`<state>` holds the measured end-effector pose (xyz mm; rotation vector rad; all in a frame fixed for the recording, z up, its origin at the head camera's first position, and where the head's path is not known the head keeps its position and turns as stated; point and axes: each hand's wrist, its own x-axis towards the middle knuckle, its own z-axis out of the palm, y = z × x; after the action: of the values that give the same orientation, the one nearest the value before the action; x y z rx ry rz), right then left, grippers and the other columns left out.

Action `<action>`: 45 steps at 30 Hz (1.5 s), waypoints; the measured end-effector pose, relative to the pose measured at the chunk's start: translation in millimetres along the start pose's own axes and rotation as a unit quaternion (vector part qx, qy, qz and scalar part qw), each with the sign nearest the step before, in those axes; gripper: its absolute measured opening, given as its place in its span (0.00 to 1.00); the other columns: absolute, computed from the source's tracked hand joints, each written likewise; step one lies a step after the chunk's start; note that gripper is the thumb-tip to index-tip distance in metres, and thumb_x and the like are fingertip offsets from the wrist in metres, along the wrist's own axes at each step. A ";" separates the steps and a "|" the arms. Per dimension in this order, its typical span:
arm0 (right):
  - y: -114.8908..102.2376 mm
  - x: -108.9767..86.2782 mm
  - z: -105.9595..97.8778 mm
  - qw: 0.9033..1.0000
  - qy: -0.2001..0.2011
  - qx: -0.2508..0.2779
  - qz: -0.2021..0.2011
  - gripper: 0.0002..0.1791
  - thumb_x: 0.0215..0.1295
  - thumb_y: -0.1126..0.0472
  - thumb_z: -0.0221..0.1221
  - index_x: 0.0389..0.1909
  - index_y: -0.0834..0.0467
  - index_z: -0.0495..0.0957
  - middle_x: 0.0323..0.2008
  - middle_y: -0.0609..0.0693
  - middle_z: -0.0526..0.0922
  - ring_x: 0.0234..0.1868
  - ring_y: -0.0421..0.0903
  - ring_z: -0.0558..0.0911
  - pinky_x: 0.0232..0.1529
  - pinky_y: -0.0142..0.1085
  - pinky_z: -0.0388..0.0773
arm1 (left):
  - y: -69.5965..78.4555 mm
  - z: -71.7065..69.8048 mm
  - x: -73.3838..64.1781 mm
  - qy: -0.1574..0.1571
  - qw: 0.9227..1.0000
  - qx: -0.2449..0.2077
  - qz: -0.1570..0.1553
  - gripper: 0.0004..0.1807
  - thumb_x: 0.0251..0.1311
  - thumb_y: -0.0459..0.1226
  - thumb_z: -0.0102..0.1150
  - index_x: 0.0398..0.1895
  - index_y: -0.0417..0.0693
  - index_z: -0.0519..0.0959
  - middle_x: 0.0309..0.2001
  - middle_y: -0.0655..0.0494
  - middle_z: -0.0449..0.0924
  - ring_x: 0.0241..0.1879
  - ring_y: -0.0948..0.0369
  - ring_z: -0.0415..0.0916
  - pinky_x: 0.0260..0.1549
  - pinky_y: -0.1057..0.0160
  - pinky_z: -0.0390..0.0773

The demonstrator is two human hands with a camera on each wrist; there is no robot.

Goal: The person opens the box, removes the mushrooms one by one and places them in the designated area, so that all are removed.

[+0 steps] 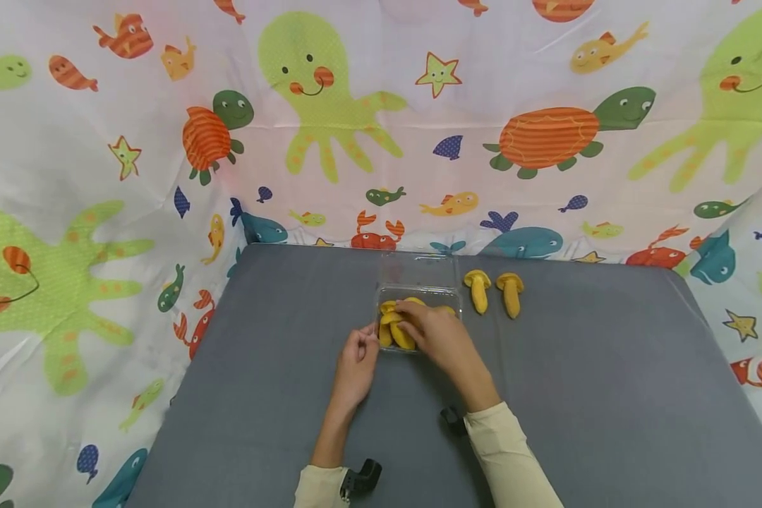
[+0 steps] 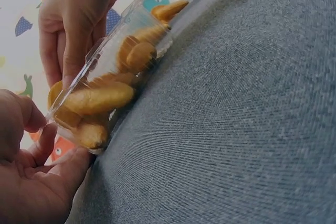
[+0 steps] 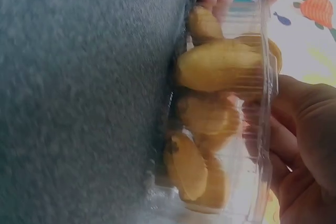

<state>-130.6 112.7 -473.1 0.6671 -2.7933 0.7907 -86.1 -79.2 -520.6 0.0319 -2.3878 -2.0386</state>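
A clear plastic box point(image 1: 419, 289) with its lid point(image 1: 413, 268) folded back holds several yellow mushrooms point(image 1: 386, 333). My left hand point(image 1: 358, 358) pinches the box's near left corner, thumb and fingertips at the rim in the left wrist view. From the right, my right hand point(image 1: 443, 340) reaches over the rim with its fingers down inside the box. Its thumb and fingers grip a yellow mushroom point(image 3: 220, 67) near the left end, seen through the clear wall in the right wrist view. Part of the box's contents is hidden behind this hand.
To the right of the box, two yellow mushrooms lie side by side on the grey cloth, one mushroom point(image 1: 479, 293) nearer the box and another mushroom point(image 1: 511, 296) beyond it. A sea-animal curtain point(image 1: 419, 190) stands along the back and sides of the grey table point(image 1: 597, 381).
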 end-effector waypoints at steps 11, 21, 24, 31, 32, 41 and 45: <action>1.5 -2.5 -16.5 0.995 0.047 0.084 -0.008 0.17 0.76 0.56 0.65 0.62 0.51 0.84 0.49 0.47 0.91 0.29 0.39 0.82 0.34 0.39 0.82 | 1.6 3.7 1.9 0.008 1.000 -0.011 0.011 0.09 0.80 0.36 0.53 0.38 0.41 0.73 0.69 0.41 0.78 0.70 0.47 0.74 0.66 0.43 0.71; 16.9 -14.3 -59.2 0.992 0.103 0.078 0.007 0.17 0.76 0.57 0.64 0.63 0.50 0.85 0.50 0.48 0.91 0.19 0.38 0.73 0.23 0.35 0.71 | 2.7 5.8 1.4 0.018 0.999 -0.031 -0.005 0.10 0.80 0.31 0.52 0.37 0.34 0.71 0.69 0.33 0.75 0.72 0.43 0.70 0.70 0.42 0.66; 28.9 -19.7 -71.6 0.989 0.127 0.065 0.025 0.17 0.75 0.58 0.66 0.62 0.51 0.85 0.41 0.49 0.91 0.14 0.39 0.64 0.20 0.35 0.65 | 3.2 6.9 1.9 0.023 0.999 -0.027 -0.008 0.09 0.79 0.30 0.51 0.37 0.33 0.71 0.69 0.32 0.75 0.72 0.43 0.71 0.70 0.41 0.66; 58.7 -35.4 -95.4 0.978 0.187 0.036 0.079 0.17 0.72 0.63 0.68 0.61 0.53 0.86 0.50 0.54 0.91 0.30 0.50 0.83 0.33 0.45 0.77 | 3.2 4.6 -2.9 0.028 0.999 -0.016 0.000 0.10 0.79 0.34 0.54 0.38 0.37 0.73 0.68 0.40 0.78 0.71 0.48 0.74 0.67 0.44 0.71; 62.2 -37.3 -98.3 0.977 0.193 0.037 0.088 0.17 0.72 0.64 0.68 0.61 0.53 0.86 0.50 0.54 0.91 0.34 0.53 0.87 0.33 0.45 0.77 | 3.0 3.8 -3.1 0.027 0.999 -0.018 0.002 0.10 0.79 0.35 0.55 0.38 0.37 0.73 0.68 0.40 0.78 0.70 0.48 0.74 0.67 0.44 0.71; 91.1 -45.6 -120.0 0.961 0.240 0.026 0.134 0.17 0.74 0.66 0.65 0.60 0.54 0.87 0.53 0.57 0.89 0.55 0.61 0.87 0.44 0.54 0.84 | 1.4 0.0 -1.6 0.022 1.000 -0.014 0.007 0.11 0.79 0.37 0.56 0.38 0.39 0.73 0.68 0.42 0.79 0.70 0.49 0.74 0.67 0.44 0.71; 102.8 -49.9 -130.0 0.953 0.250 0.004 0.172 0.16 0.75 0.65 0.65 0.59 0.54 0.87 0.54 0.58 0.89 0.54 0.63 0.88 0.41 0.53 0.81 | 0.0 -0.9 -1.7 0.017 1.000 0.000 0.006 0.11 0.79 0.38 0.56 0.37 0.41 0.74 0.67 0.44 0.80 0.70 0.50 0.74 0.67 0.44 0.71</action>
<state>-129.3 278.5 -423.6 -0.0379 -2.4526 0.8799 -84.4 -80.0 -520.5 0.0514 -2.3620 -2.0175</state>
